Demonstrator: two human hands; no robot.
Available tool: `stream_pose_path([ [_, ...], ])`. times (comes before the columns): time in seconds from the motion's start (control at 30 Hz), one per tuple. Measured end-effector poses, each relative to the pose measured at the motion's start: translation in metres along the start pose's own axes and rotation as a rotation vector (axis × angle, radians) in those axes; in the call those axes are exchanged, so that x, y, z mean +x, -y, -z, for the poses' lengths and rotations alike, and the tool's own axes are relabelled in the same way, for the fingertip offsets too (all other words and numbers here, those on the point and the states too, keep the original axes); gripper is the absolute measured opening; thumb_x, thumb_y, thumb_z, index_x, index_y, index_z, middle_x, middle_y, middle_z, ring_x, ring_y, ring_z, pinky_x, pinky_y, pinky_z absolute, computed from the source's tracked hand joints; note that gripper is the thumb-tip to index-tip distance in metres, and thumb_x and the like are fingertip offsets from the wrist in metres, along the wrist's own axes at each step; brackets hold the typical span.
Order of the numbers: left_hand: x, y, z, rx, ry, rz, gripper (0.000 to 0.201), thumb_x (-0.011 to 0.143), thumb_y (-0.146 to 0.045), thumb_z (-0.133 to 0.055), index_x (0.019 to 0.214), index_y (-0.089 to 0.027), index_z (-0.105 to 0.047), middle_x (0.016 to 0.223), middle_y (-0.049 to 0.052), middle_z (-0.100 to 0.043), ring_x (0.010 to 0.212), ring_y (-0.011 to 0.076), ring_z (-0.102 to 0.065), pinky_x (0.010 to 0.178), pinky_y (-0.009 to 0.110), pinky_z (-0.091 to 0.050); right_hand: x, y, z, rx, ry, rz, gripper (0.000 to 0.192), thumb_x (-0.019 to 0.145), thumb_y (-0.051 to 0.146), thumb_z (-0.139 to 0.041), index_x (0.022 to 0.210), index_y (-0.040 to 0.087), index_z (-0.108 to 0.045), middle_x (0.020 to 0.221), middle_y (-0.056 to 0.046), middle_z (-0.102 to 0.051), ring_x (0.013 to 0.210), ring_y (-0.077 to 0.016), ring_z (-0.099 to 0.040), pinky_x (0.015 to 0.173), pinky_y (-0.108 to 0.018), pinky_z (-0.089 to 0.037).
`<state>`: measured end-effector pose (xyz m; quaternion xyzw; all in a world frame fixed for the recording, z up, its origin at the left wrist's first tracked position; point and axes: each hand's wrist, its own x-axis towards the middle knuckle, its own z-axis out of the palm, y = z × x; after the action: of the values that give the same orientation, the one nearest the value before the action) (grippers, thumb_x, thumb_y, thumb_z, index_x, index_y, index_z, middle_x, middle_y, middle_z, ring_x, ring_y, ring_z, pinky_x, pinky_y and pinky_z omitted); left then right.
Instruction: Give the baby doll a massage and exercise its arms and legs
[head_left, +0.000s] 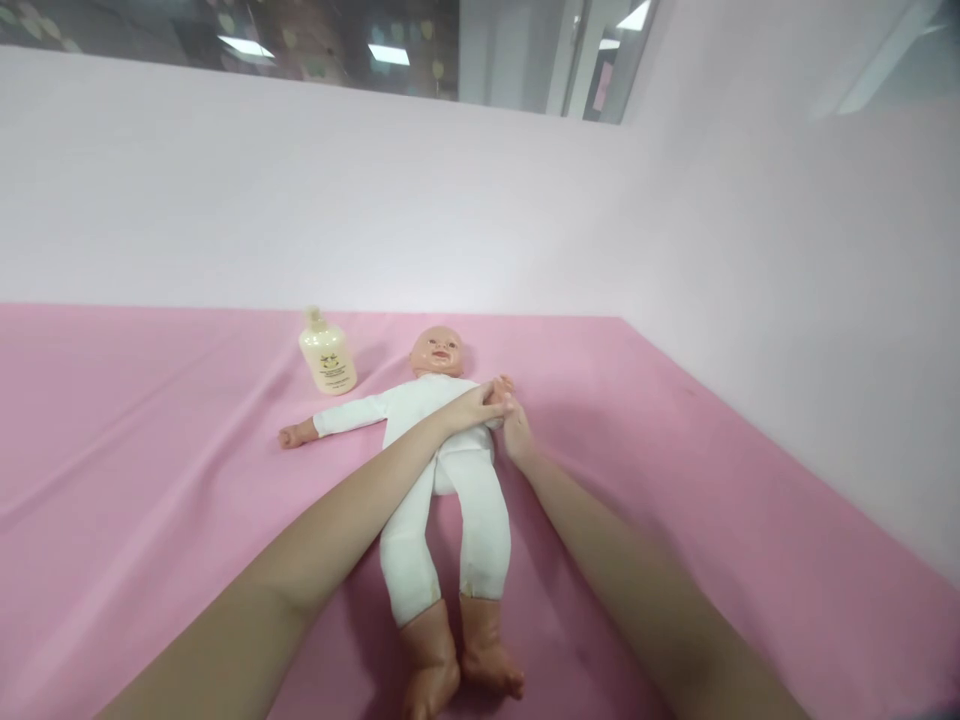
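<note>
A baby doll (450, 475) with a white cloth body lies on its back, its head away from me and its bare feet toward me. My left hand (476, 405) reaches across the doll's chest and is closed around the doll's hand (504, 384) on the right side. From the right, my right hand (517, 428) is closed on that same small hand, touching my left fingers. My fingers partly hide the doll's forearm and wrist. The doll's other arm (349, 412) stretches out to the left, apart from my hands.
A pale yellow pump bottle (328, 358) stands left of the doll's head, above its outstretched arm. Under everything lies a pink cloth (180, 450) with soft creases. White walls (300, 200) rise behind and to the right, with a window (337, 45) at the top.
</note>
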<state>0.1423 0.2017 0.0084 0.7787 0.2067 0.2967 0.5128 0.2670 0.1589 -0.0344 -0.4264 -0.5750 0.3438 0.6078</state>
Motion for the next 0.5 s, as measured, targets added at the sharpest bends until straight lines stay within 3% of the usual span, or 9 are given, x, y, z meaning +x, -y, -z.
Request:
stream_pose_path([
  [0.1,0.001,0.005,0.0,0.055,-0.021,0.045,0.062,0.079,-0.051,-0.063,0.124,-0.011,-0.049,0.116,0.012,-0.061,0.109,0.023,-0.056,0.096,0.035,-0.043,0.003,-0.001,-0.002,0.049,-0.011,-0.019,0.064,0.091,0.062,-0.029,0.132,0.018,-0.051,0.147,-0.005,-0.04,0.141,-0.0151,-0.028,0.12,-0.036,-0.014],
  [0.2,0.003,0.008,-0.001,0.111,-0.061,0.022,0.056,0.086,-0.052,-0.052,0.122,-0.01,-0.052,0.116,0.012,-0.062,0.11,0.0222,-0.056,0.098,0.035,-0.041,0.003,0.004,-0.003,0.074,-0.053,-0.039,0.058,0.092,0.058,-0.031,0.13,0.019,-0.053,0.147,-0.004,-0.04,0.139,-0.0142,-0.031,0.119,-0.034,-0.018],
  [0.33,0.003,0.004,-0.003,0.197,-0.137,-0.023,0.052,0.095,-0.049,-0.03,0.12,-0.011,-0.057,0.117,0.01,-0.063,0.109,0.0193,-0.057,0.102,0.034,-0.038,0.0,0.01,-0.003,0.081,-0.124,-0.019,0.054,0.089,0.052,-0.042,0.13,0.018,-0.052,0.144,-0.006,-0.045,0.136,-0.0169,-0.038,0.117,-0.037,-0.024],
  [0.5,0.002,-0.003,-0.006,0.399,-0.217,-0.072,0.044,0.096,-0.039,-0.031,0.123,-0.015,-0.056,0.122,0.01,-0.062,0.11,0.0193,-0.057,0.102,0.034,-0.038,0.002,0.008,-0.003,0.049,-0.26,0.018,0.056,0.081,0.046,-0.055,0.128,0.015,-0.05,0.136,-0.012,-0.052,0.128,-0.021,-0.048,0.11,-0.038,-0.036],
])
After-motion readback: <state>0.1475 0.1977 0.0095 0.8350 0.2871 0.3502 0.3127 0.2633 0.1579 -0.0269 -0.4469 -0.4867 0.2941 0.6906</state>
